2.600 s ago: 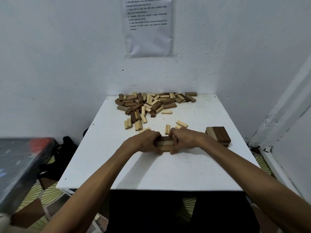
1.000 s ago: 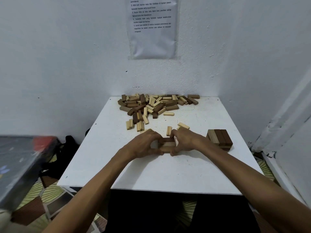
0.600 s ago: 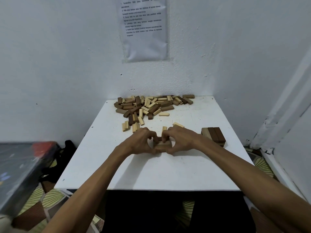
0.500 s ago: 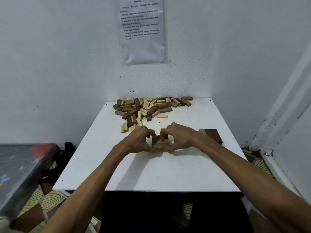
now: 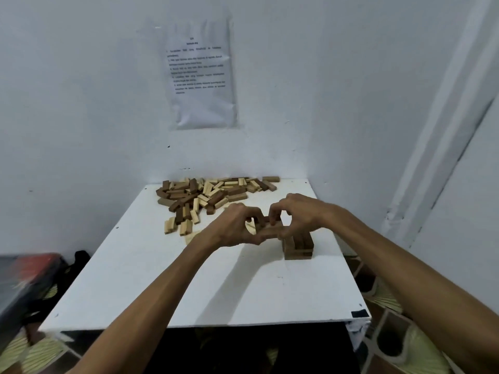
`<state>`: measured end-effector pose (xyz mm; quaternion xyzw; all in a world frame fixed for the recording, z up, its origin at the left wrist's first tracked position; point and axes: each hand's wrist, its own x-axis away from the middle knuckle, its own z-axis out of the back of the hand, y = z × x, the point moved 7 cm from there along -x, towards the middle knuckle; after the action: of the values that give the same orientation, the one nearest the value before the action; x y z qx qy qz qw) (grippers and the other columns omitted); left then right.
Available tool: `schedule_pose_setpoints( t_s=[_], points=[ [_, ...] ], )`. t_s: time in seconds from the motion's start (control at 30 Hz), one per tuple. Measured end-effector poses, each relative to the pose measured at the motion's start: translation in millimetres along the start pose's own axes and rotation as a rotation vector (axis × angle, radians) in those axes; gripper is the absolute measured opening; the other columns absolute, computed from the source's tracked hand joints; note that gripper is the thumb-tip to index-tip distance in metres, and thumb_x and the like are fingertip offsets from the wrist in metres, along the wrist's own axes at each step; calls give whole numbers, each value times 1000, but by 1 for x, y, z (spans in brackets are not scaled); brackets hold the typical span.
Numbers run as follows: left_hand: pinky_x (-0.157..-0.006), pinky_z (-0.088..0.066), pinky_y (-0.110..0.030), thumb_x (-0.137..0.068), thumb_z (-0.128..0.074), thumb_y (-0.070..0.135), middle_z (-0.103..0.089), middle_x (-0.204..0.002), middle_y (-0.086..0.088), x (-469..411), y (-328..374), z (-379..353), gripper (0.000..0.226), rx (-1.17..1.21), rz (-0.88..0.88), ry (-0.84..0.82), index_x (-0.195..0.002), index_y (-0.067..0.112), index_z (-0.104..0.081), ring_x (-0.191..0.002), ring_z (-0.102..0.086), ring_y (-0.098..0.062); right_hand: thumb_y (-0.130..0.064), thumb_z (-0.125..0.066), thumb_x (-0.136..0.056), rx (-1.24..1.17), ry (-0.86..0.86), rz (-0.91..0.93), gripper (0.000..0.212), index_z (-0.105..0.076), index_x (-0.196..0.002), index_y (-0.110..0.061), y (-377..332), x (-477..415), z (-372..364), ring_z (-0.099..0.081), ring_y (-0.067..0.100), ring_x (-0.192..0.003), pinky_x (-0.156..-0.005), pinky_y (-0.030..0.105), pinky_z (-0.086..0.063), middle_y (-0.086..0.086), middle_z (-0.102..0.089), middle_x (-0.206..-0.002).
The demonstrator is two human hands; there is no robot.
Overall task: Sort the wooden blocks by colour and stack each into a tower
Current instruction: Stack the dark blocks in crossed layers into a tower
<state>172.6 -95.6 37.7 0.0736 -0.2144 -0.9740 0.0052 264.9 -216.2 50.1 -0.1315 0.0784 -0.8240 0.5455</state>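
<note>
The left hand (image 5: 232,229) and right hand (image 5: 299,215) curl their fingers round a bundle of blocks (image 5: 267,232), seemingly raised off the surface (image 5: 216,292), just left of the brown stack (image 5: 298,249). A loose pile (image 5: 210,193) lies far.

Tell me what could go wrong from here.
1. The brown wooden blocks are only squeezed between the left hand and right hand; a looser grip could let some drop.
2. They are held right beside the short stack of dark brown wooden blocks; a bump might shift it.
</note>
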Motion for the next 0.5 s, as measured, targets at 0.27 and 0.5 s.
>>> schedule_pose_setpoints(
  t_s=[0.27,0.5],
  points=[
    [-79,-49,-35,-76,-86,38,-67,-95,12,-25,36,-22,38,-21,-46,-21,-111,27,-73,-100,-58,-16,-42,-80,-80,-50,40,-38,35,-65,-111,-34,39,36,4,-51,11,-102,-86,39,-50,-22,-58,-103],
    [-85,-51,-38,-78,-83,41,-72,-105,8,-34,37,-43,38,-18,-39,-80,-111,27,-72,-104,-57,-15,-40,-80,-80,-71,36,-67,35,-65,-110,-32,55,45,-9,-49,11,-104,-90,41,-49,-14,-59,-109]
  ],
)
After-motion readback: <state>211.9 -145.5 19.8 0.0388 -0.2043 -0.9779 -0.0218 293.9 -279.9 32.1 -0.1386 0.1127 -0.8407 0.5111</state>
